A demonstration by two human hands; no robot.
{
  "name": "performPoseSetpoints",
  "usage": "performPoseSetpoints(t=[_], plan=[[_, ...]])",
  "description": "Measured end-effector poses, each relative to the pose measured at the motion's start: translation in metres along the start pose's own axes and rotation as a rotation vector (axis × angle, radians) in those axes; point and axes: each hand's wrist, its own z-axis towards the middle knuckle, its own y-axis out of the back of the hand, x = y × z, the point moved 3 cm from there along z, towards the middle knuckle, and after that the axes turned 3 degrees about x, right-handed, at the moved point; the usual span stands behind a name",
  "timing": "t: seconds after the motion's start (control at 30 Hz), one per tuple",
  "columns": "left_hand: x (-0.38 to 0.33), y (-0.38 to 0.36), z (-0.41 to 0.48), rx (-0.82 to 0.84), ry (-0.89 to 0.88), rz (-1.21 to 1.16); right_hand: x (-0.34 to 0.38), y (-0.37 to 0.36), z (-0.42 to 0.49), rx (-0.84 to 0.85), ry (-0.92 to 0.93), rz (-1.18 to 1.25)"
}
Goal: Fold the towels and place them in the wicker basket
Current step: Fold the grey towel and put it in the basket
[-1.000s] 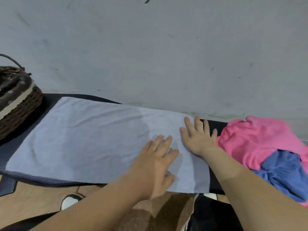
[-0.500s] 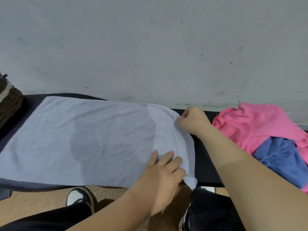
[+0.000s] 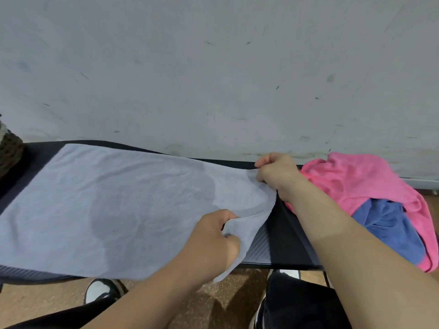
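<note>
Grey towel flat on table, left hand pinching near corner, right hand pinching far corner

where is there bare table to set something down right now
A bare strip of black tabletop lies between the light blue towel and the pink towel heap. Another strip runs between that towel and the wicker basket at left. The right end is crowded by that heap and a dark blue towel.
</note>
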Motion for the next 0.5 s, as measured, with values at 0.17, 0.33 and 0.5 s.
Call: performPoseSetpoints(t=[0.17,0.33,0.5], plan=[[-0.002,-0.008,-0.002,0.049,0.002,0.126,-0.004,-0.001,0.001,-0.043,0.149,-0.181],[0.008,-0.006,0.001,0.097,0.022,0.164,-0.009,-0.001,0.008,-0.067,0.105,-0.470],[0.008,-0.008,0.005,0.180,0.081,0.155,-0.002,-0.005,0.010,0.071,-0.003,-0.490]])
